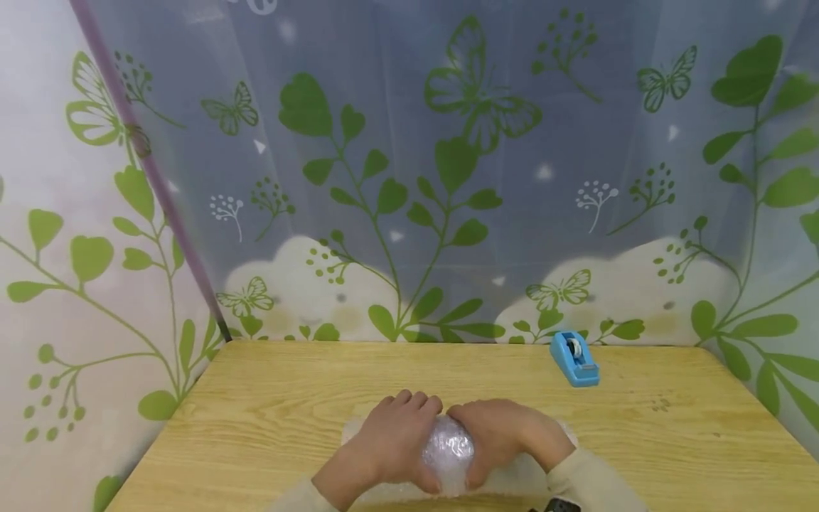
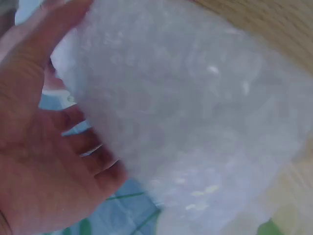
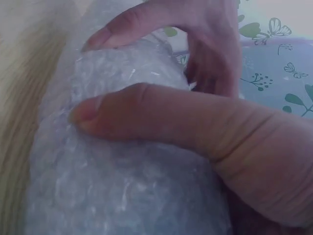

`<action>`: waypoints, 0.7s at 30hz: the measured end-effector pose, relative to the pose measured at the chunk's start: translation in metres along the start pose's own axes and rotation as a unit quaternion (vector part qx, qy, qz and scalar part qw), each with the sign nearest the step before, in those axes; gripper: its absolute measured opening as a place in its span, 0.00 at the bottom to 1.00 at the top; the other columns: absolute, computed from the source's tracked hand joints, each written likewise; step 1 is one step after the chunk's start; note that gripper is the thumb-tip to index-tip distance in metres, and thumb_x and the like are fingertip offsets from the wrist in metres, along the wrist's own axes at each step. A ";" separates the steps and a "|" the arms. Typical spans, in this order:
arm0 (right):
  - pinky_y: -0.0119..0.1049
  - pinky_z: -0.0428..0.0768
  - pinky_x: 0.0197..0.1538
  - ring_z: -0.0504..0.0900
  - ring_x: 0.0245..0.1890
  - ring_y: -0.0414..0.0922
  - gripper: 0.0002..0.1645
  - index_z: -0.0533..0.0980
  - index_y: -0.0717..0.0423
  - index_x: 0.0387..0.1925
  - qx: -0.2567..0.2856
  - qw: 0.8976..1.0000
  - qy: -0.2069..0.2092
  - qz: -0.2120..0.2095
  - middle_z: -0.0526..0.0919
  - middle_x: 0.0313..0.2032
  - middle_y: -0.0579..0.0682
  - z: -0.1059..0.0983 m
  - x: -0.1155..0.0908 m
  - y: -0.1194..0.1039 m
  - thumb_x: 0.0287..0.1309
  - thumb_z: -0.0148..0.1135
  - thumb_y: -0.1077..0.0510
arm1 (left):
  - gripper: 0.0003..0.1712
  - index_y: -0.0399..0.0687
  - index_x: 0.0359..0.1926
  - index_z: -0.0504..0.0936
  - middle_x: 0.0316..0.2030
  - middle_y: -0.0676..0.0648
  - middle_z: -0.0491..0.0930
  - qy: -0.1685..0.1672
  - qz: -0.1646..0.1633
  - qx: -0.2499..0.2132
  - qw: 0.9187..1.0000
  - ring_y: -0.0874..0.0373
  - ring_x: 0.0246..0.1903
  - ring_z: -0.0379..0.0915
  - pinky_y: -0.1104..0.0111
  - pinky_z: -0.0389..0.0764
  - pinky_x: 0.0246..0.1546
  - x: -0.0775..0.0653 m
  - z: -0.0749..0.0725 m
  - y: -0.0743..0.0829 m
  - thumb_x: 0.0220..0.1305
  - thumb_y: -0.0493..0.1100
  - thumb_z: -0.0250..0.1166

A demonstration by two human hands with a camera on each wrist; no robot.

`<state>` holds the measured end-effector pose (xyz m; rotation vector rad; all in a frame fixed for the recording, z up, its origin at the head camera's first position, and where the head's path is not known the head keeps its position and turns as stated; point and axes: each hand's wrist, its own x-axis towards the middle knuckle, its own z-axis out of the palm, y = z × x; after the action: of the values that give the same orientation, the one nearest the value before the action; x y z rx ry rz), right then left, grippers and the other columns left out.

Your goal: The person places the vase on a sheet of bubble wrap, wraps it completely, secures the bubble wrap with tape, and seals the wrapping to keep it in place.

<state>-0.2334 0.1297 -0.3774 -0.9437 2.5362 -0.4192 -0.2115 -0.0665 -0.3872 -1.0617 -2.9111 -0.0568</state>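
Clear bubble wrap [image 1: 525, 478] lies near the front of the table, part spread flat and part gathered around a rounded, shiny bulge [image 1: 448, 448]; I cannot tell what the wrap encloses. My left hand [image 1: 398, 439] grips the bundle from its left side, thumb toward me, fingers over the far side. From the right, my right hand [image 1: 502, 432] holds it the same way. In the right wrist view both thumbs press on the bubble wrap [image 3: 122, 181], side by side. The left wrist view shows the bubble wrap [image 2: 195, 98] filling most of the frame.
A blue tape dispenser [image 1: 574, 359] with a roll in it stands at the back right of the wooden table [image 1: 288, 387]. Curtains [image 1: 397, 178] printed with leaves and butterflies hang behind the table and along its sides.
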 end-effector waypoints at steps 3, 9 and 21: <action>0.37 0.76 0.42 0.74 0.35 0.35 0.35 0.72 0.45 0.47 0.025 0.998 -0.036 0.042 0.75 0.37 0.34 -0.006 0.004 0.002 0.34 0.79 0.46 | 0.46 0.50 0.46 0.73 0.39 0.54 0.71 0.049 0.022 0.056 0.997 0.59 0.39 0.68 0.66 0.76 0.39 -0.002 -0.002 0.006 0.28 0.70 0.77; 0.41 0.76 0.46 0.74 0.39 0.37 0.38 0.74 0.43 0.51 0.083 0.990 -0.067 0.093 0.76 0.40 0.34 -0.011 0.008 0.016 0.33 0.79 0.45 | 0.32 0.50 0.40 0.76 0.32 0.55 0.77 0.092 0.044 0.052 0.993 0.61 0.31 0.74 0.72 0.76 0.26 -0.004 -0.003 0.013 0.38 0.60 0.77; 0.49 0.72 0.54 0.71 0.54 0.48 0.53 0.68 0.55 0.62 0.053 0.997 0.040 0.025 0.72 0.56 0.47 -0.007 0.001 0.021 0.33 0.80 0.41 | 0.27 0.50 0.34 0.78 0.28 0.54 0.78 0.059 0.036 0.057 0.996 0.60 0.28 0.75 0.71 0.76 0.25 0.004 -0.008 0.007 0.38 0.60 0.77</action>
<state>-0.2489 0.1452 -0.3805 -0.8385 2.5736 -0.5811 -0.2099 -0.0586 -0.3792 -1.1029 -2.7332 0.0482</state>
